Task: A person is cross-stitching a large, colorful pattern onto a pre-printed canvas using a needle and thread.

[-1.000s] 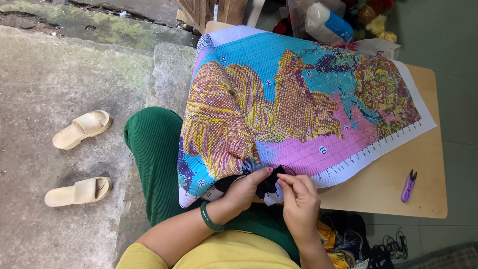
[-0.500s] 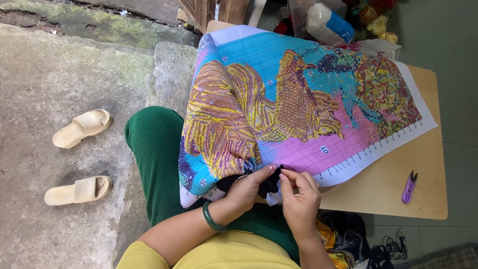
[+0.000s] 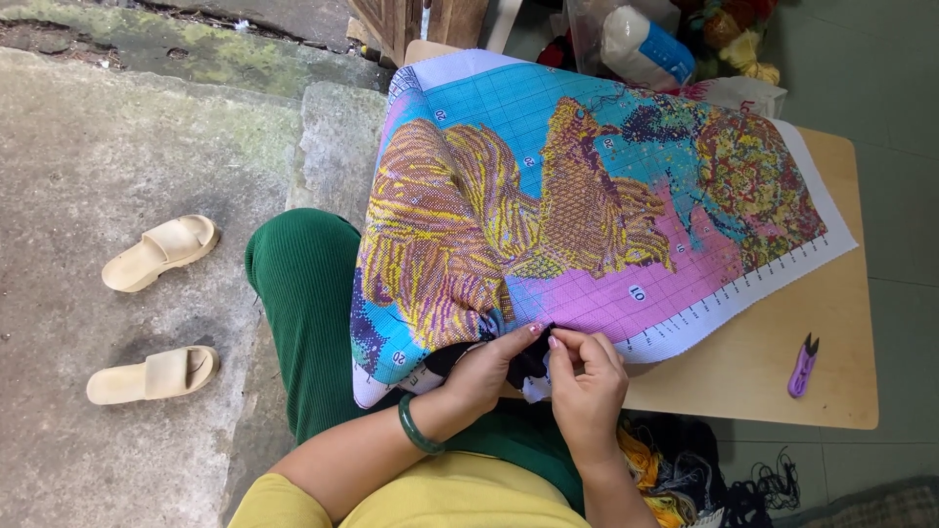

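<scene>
A large cross-stitch canvas [image 3: 577,196] with a colourful fish pattern lies over the wooden table [image 3: 831,381] and my lap. My left hand [image 3: 484,370] grips the canvas's near edge, where the cloth is bunched and a dark stitched patch [image 3: 528,364] shows. My right hand [image 3: 585,376] pinches at that same patch with thumb and forefinger closed; any needle or thread between them is too small to see. A green bangle [image 3: 416,430] circles my left wrist.
Purple thread snips [image 3: 803,365] lie on the table's right part. Two beige slide sandals [image 3: 161,252] [image 3: 152,374] rest on the concrete floor at left. Loose threads [image 3: 685,479] pile below the table. A bag with yarn and a white-blue roll [image 3: 646,44] sits at the far edge.
My hands stay at the canvas's near edge. The right fingers have shifted slightly on the dark patch; nothing else moved.
</scene>
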